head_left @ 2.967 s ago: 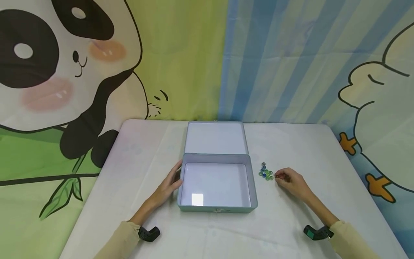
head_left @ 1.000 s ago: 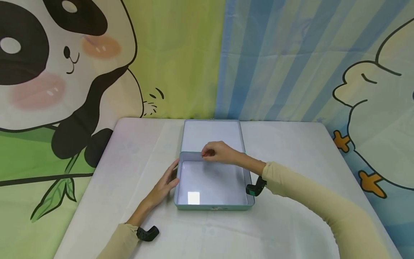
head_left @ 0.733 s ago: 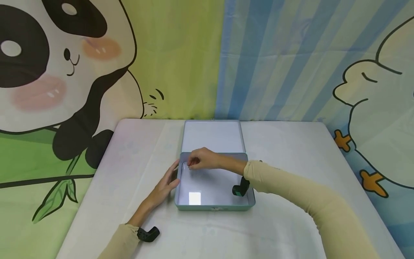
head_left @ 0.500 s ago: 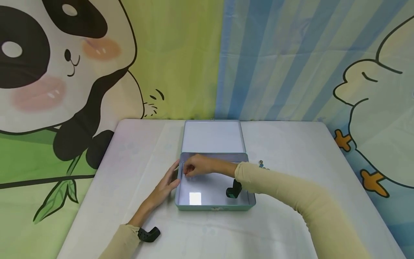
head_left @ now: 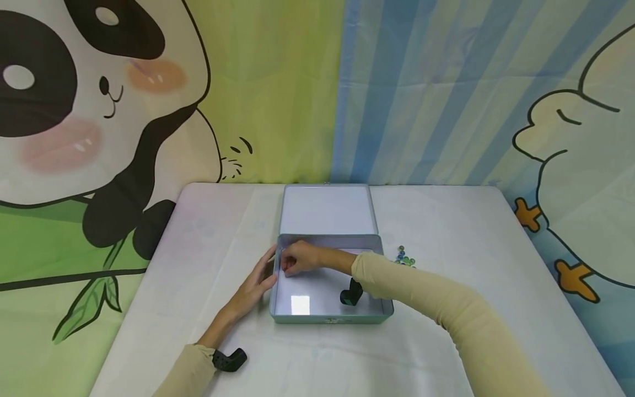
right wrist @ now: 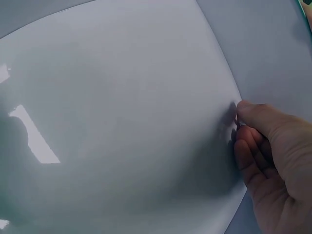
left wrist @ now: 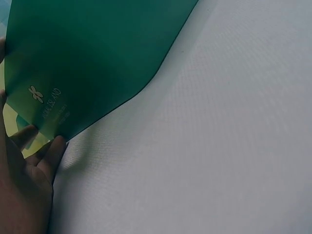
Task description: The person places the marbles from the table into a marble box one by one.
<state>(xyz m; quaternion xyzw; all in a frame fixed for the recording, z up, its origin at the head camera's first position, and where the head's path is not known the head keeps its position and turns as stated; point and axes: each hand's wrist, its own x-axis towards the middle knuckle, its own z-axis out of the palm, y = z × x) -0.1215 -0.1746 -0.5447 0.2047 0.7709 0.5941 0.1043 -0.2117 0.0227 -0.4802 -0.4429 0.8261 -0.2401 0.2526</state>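
A green tin box (head_left: 307,320) with a white inside stands at mid-table in the head view, its lid (head_left: 327,209) folded back behind it. My left hand (head_left: 250,286) rests against the box's left side, fingers fairly straight. The left wrist view shows those fingers at the green outer wall (left wrist: 97,63). Inside the box, by its left wall, my right hand (head_left: 301,257) is low over the floor. Its thumb and fingers pinch a small reddish marble (right wrist: 237,119), mostly hidden by the fingertips.
Right of the box, several green and blue glass marbles (head_left: 407,260) lie on the white tabletop (head_left: 446,231), partly behind my right sleeve (head_left: 421,292). A printed cloth backdrop (head_left: 278,94) hangs behind the table. A black device (head_left: 230,360) sits at my left wrist.
My right hand has moved left from beside the marbles, over the box's back wall, and down to its left inner side. My left hand has stayed at the box.
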